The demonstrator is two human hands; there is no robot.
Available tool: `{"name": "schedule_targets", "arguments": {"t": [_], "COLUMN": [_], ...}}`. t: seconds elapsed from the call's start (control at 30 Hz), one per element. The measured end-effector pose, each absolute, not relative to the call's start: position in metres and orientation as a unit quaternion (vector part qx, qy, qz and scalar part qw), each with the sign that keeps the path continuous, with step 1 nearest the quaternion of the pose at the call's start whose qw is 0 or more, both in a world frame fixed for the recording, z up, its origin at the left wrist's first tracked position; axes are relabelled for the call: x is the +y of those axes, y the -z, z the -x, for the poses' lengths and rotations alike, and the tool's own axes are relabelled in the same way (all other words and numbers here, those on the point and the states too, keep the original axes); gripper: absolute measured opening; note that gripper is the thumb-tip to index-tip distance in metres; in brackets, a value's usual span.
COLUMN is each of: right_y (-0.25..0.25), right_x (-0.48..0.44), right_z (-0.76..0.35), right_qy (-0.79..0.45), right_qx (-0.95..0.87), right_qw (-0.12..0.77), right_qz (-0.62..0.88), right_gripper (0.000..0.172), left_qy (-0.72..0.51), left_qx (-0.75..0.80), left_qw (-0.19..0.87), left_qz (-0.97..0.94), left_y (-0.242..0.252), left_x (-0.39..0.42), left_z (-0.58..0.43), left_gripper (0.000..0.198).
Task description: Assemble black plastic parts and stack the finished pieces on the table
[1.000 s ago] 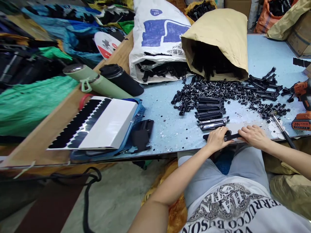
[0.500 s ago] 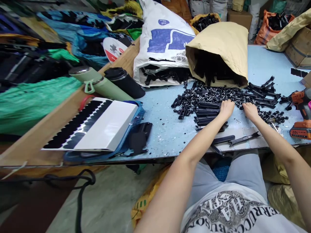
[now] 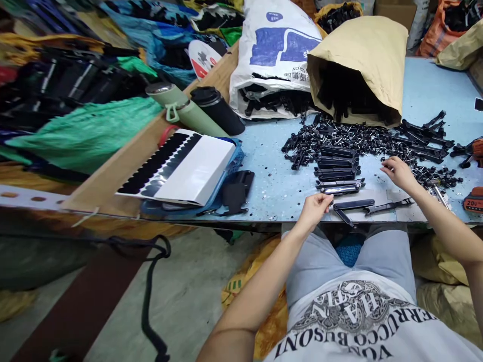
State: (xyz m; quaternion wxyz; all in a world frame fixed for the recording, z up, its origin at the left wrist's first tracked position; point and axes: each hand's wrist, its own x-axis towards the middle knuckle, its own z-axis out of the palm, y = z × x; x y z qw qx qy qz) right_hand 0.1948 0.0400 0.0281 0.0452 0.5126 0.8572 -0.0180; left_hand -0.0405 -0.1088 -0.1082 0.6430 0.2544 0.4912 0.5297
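My left hand (image 3: 316, 210) is at the table's front edge with thumb and fingers pinched together; whatever is between them is too small to make out. Beside it lies a hinged pair of flat black bars (image 3: 353, 204), and a second jointed black piece (image 3: 390, 207) rests to their right. My right hand (image 3: 399, 172) is closed in a pinch over the table, at the near side of a pile of small black-headed screws (image 3: 362, 141). A small dark bit shows at its fingertips, unclear in kind. A row of black bar-shaped parts (image 3: 337, 163) lies between the hands.
Behind the pile, a brown paper sack (image 3: 362, 45) and a white woven sack (image 3: 271, 50) lie open with black parts inside. An orange cordless drill (image 3: 476, 198) is at the right edge. Left are a green flask (image 3: 199, 113), a black cup (image 3: 221, 110) and a white box (image 3: 196, 168).
My left hand has moved from the pile toward me and left, to the table's front edge. My right hand has drawn slightly back from the pile. The view has shifted left.
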Motion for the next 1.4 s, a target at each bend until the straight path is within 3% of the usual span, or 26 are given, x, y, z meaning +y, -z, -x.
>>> {"name": "schedule_targets", "arguments": {"t": [0.2, 0.4, 0.57, 0.87, 0.97, 1.07, 1.2, 1.4], "right_y": [-0.048, -0.055, -0.048, -0.037, -0.032, -0.018, 0.013, 0.037], "right_x": [0.004, -0.025, -0.032, -0.042, -0.048, -0.057, -0.065, -0.071], "right_z": [-0.177, -0.170, -0.170, -0.173, -0.171, -0.152, -0.125, -0.118], "right_qy": [0.119, 0.208, 0.173, 0.085, 0.050, 0.066, 0.124, 0.087], "right_qx": [0.861, 0.845, 0.875, 0.914, 0.933, 0.954, 0.958, 0.951], "right_qw": [-0.010, 0.062, 0.107, 0.213, 0.188, 0.133, 0.123, 0.134], "right_qz": [-0.495, -0.490, -0.440, -0.335, -0.302, -0.259, -0.227, -0.263], "right_gripper": [0.031, 0.024, 0.019, 0.030, 0.036, 0.042, 0.046, 0.048], "left_qy": [-0.502, -0.483, -0.471, -0.436, -0.441, -0.353, -0.235, -0.223], "left_qx": [0.488, 0.516, 0.554, 0.569, 0.628, 0.693, 0.698, 0.682], "left_qw": [0.662, 0.623, 0.520, 0.539, 0.476, 0.407, 0.406, 0.386], "left_qz": [-0.268, -0.335, -0.448, -0.442, -0.430, -0.480, -0.541, -0.581], "left_y": [0.108, 0.105, 0.102, 0.107, 0.099, 0.087, 0.078, 0.086], "left_x": [-0.106, -0.110, -0.113, -0.113, -0.133, -0.157, -0.166, -0.160], "left_z": [0.041, 0.038, 0.040, 0.042, 0.036, 0.018, -0.007, -0.009], "left_gripper": [0.046, 0.036, 0.027, 0.036, 0.034, 0.036, 0.035, 0.031]}}
